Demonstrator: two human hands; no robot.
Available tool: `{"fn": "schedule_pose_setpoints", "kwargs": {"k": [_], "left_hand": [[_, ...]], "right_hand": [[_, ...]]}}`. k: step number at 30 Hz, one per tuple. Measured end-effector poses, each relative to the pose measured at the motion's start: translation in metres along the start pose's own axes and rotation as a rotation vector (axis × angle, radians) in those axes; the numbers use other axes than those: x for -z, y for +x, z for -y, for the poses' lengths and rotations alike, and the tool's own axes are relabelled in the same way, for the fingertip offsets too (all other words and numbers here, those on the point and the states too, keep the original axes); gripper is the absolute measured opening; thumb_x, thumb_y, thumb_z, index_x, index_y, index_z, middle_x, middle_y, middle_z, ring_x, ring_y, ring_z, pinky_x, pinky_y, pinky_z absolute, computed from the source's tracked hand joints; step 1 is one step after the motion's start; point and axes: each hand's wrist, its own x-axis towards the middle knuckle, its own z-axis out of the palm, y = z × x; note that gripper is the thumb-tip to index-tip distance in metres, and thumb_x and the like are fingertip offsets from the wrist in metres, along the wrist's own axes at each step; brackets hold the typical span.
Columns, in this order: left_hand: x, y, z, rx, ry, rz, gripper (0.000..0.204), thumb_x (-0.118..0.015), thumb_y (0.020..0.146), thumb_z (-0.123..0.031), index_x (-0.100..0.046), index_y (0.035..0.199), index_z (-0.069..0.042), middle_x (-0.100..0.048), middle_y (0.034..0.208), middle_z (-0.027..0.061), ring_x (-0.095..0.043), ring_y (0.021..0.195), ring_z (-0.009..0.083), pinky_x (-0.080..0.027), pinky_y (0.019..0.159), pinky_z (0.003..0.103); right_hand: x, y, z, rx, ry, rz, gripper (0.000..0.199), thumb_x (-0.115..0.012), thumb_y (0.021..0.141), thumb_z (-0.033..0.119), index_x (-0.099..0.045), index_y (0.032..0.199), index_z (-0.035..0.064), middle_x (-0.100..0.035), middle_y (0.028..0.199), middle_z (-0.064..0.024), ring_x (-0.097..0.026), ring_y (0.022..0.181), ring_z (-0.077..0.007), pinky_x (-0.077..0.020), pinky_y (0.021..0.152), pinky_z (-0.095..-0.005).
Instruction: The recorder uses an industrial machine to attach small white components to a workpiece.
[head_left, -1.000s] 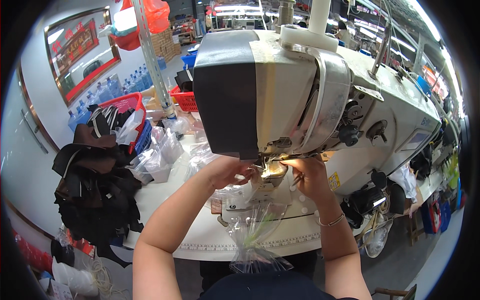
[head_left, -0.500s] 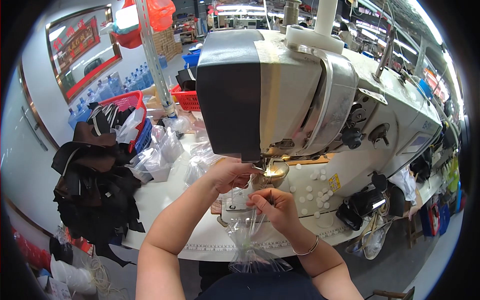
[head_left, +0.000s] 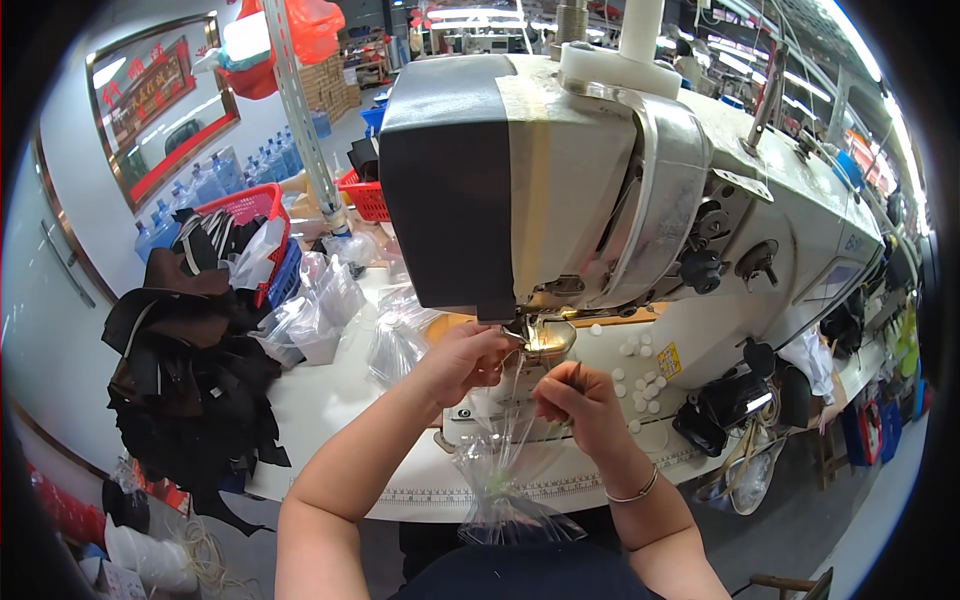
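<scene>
My left hand (head_left: 466, 362) is at the needle area of a large sewing machine (head_left: 580, 190), its fingers pinched together beside the lit metal post (head_left: 552, 338). What the fingertips hold, if anything, is too small to make out. To the right and a little nearer, my right hand (head_left: 582, 398) is closed around a slim dark tool (head_left: 576, 376) whose end pokes up past the fingers; its kind does not show. A clear plastic bag (head_left: 500, 490) hangs at the table's front edge, below and between my hands.
Several small white discs (head_left: 640, 383) lie on the table right of the post. A pile of black and brown pieces (head_left: 190, 360) stands left. Behind it are clear bags (head_left: 315, 300) and a red basket (head_left: 250, 205). A black device (head_left: 715, 415) sits at the right.
My right hand has moved right, away from the left hand, with the dark tool still in it. My left hand stays by the needle. The view has shifted slightly.
</scene>
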Motion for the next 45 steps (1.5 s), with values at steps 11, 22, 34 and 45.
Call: {"fn": "schedule_pose_setpoints", "kwargs": {"k": [11, 22, 34, 45], "left_hand": [[0.000, 0.002, 0.010, -0.037, -0.013, -0.109, 0.004, -0.054, 0.078, -0.011, -0.056, 0.079, -0.007, -0.048, 0.064, -0.0019, -0.047, 0.048, 0.0076, -0.042, 0.046, 0.020], [-0.005, 0.002, 0.024, -0.181, -0.053, -0.203, 0.008, -0.054, 0.078, -0.010, -0.050, 0.072, -0.007, -0.048, 0.060, 0.0003, -0.047, 0.046, 0.0094, -0.041, 0.044, 0.020], [-0.026, -0.006, 0.038, -0.370, -0.018, -0.318, 0.017, -0.061, 0.079, -0.014, -0.048, 0.071, -0.006, -0.052, 0.060, 0.0017, -0.052, 0.051, 0.0104, -0.046, 0.053, 0.023], [-0.007, -0.038, -0.016, -0.610, 0.600, -0.368, 0.018, -0.063, 0.076, -0.011, -0.059, 0.089, 0.000, -0.059, 0.071, 0.0066, -0.054, 0.055, 0.0098, -0.043, 0.049, 0.022]], "right_hand": [[0.008, -0.002, -0.003, -0.060, -0.062, -0.035, 0.015, -0.056, 0.083, 0.015, -0.056, 0.074, 0.0027, -0.058, 0.065, -0.0031, -0.052, 0.056, -0.0055, -0.0396, 0.050, -0.0161], [0.013, 0.001, 0.003, -0.050, -0.029, -0.082, 0.017, -0.056, 0.083, 0.016, -0.056, 0.071, 0.0037, -0.057, 0.061, -0.0026, -0.049, 0.051, -0.0054, -0.0372, 0.047, -0.0163], [0.046, 0.026, 0.018, -0.047, 0.059, 0.059, 0.019, -0.056, 0.077, 0.013, -0.050, 0.060, 0.0070, -0.051, 0.056, -0.0016, -0.045, 0.045, -0.0057, -0.0337, 0.042, -0.0173], [0.066, 0.055, 0.037, -0.167, -0.029, 0.037, 0.016, -0.057, 0.077, 0.012, -0.056, 0.064, 0.0029, -0.052, 0.053, -0.0017, -0.045, 0.043, -0.0068, -0.0319, 0.040, -0.0194]]}}
